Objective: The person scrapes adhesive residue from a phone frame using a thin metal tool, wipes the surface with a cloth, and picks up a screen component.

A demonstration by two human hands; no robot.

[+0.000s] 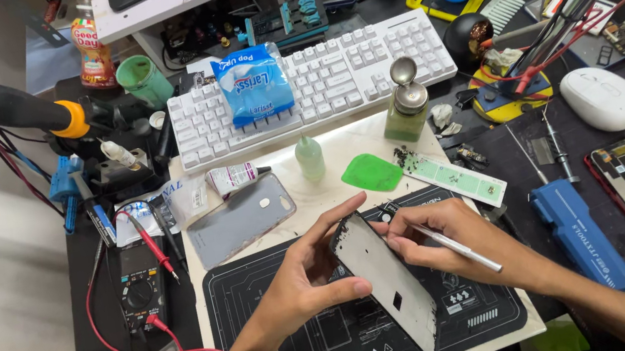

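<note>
Head view: left hand [305,274] fingers grip phone frame [385,282]; right hand [432,233] pinches tweezers [460,248].

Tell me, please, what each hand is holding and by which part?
The left hand grips the phone frame by its upper end, thumb on the face. The right hand pinches thin metal tweezers near their front.

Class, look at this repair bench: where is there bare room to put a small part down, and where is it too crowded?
Bare patches: the black work mat left of the left hand, and the pale board between the green dropper bottle and the pump bottle. Crowded: around the multimeter with its leads, and the bench right of the pump bottle.
</note>
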